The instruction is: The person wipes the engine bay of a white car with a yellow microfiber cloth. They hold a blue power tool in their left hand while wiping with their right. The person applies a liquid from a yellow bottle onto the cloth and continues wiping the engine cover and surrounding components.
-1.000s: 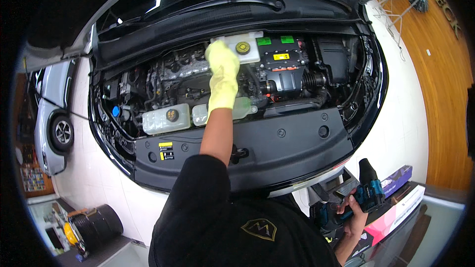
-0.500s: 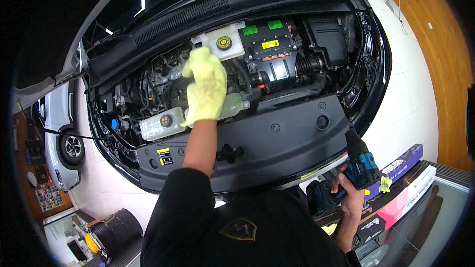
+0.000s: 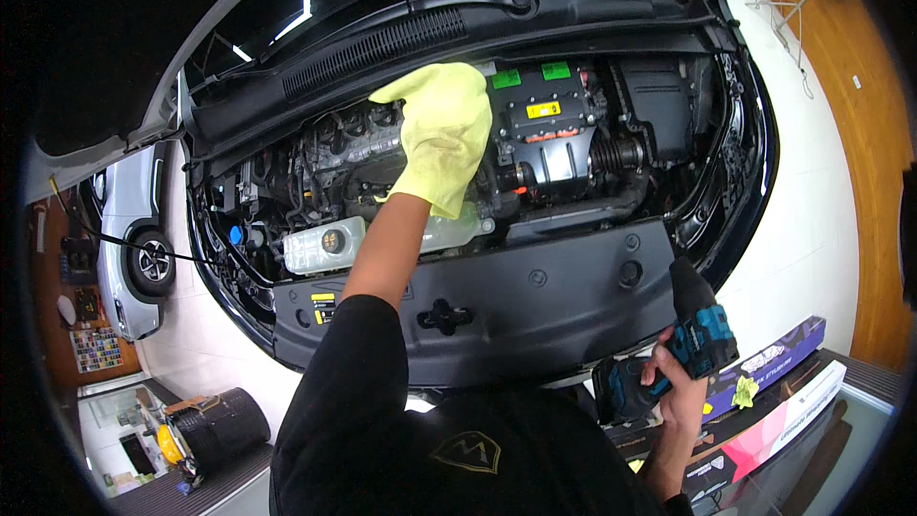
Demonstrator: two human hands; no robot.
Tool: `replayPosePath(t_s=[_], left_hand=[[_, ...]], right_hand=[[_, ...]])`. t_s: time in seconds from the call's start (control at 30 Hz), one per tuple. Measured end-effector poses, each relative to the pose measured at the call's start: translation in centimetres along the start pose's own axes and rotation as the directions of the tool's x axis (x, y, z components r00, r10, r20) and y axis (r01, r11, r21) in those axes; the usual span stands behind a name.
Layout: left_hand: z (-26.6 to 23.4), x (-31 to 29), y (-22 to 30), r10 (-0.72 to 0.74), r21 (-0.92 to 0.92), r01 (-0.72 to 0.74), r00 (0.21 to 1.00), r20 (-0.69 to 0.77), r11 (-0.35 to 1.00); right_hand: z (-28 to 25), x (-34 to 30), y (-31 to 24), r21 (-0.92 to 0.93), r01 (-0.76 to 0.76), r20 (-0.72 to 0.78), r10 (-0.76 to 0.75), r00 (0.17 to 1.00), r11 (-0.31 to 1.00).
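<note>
I lean over an open engine bay. My left hand point(image 3: 439, 134), in a yellow glove, reaches far in and lies over the parts between the engine point(image 3: 339, 148) and a black box with green labels point(image 3: 544, 115). What sits under the palm is hidden. My right hand point(image 3: 680, 392) stays low at the right, outside the bay, gripping a teal and black cordless driver point(image 3: 702, 330) by its handle, nose pointing up. A translucent fluid tank point(image 3: 320, 247) sits below my left forearm.
A black front panel point(image 3: 544, 296) spans the bay's near edge. The raised hood point(image 3: 105, 57) arches over the top left. Coloured boxes point(image 3: 774, 368) lie at the lower right. A grey car point(image 3: 134, 229) and a black drum point(image 3: 220, 425) stand at the left.
My left hand has slid farther back in the bay and now covers the white tank with the yellow cap. The right hand with the driver has risen a little.
</note>
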State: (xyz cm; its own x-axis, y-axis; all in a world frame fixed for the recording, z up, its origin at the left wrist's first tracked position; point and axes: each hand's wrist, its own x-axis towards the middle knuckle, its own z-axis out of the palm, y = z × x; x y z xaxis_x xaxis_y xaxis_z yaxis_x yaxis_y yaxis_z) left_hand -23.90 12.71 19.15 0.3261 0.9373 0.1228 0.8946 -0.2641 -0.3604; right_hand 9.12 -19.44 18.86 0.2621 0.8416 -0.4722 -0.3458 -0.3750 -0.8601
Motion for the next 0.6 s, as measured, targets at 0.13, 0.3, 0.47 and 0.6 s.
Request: replayPosePath(t_s=[0.13,0.3,0.47,0.6], left_hand=[[2.0,-0.3,-1.9,0.031,-0.235,-0.028,1.0,0.006,0.972],[3.1,-2.9,-0.1,-0.102,-0.185,0.091,0.993,-0.052,0.979],[3.1,-3.6,2.3,-0.194,-0.129,0.179,0.974,-0.119,0.975],[1.2,-5.7,1.8,-0.135,-0.106,0.12,0.981,-0.143,0.987]], right_hand=[[-1.3,-0.2,0.5,0.011,-0.018,-0.026,0.019,0.999,1.0],[-2.0,-1.3,0.8,0.015,-0.028,-0.035,0.028,0.999,1.0],[-2.3,-2.1,0.5,0.144,-0.052,0.018,0.05,0.999,0.988],[-2.4,-1.5,0.9,0.105,-0.015,0.049,0.009,0.999,0.994]])
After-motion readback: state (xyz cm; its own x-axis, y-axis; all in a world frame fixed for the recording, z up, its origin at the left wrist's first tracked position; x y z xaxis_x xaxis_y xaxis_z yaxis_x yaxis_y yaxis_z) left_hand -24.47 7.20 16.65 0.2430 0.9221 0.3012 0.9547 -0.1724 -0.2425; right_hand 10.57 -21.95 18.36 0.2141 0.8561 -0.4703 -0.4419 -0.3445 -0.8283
